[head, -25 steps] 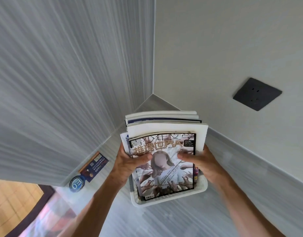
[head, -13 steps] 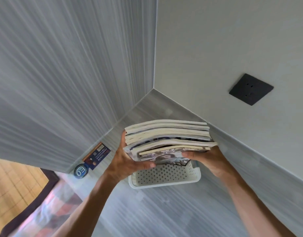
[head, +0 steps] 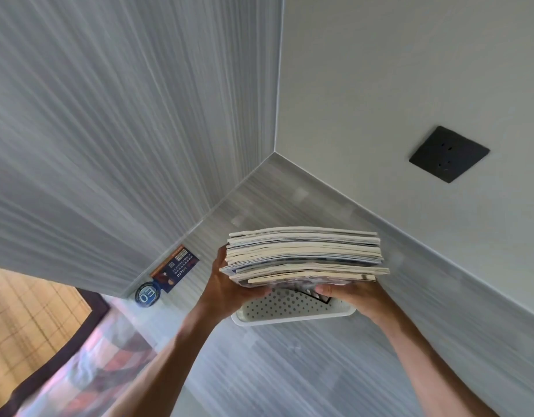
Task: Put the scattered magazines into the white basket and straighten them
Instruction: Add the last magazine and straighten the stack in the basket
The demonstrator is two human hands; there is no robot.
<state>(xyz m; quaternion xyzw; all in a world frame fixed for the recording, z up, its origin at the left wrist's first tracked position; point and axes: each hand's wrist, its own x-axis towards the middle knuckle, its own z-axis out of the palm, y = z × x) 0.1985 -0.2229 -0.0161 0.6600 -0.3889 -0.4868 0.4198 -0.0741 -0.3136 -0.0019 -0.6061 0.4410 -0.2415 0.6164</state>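
Observation:
A thick stack of magazines (head: 305, 254) hangs flat in the air, its page edges facing me. My left hand (head: 229, 287) grips its left side and my right hand (head: 353, 294) grips its lower right side. Directly below the stack stands the white basket (head: 290, 310), perforated, on the grey striped surface. Only the basket's near wall and rim show; the stack and my hands hide the remainder of it.
A grey striped wall (head: 109, 130) rises on the left and a plain wall with a black socket plate (head: 448, 153) on the right; they meet in a corner behind the basket. A small dark card (head: 175, 267) and a round blue sticker (head: 147, 293) lie left of the basket.
The stack stood upright in the basket with its cover toward me; both hands have lifted it out and tipped it flat above the basket. The basket's near wall now shows.

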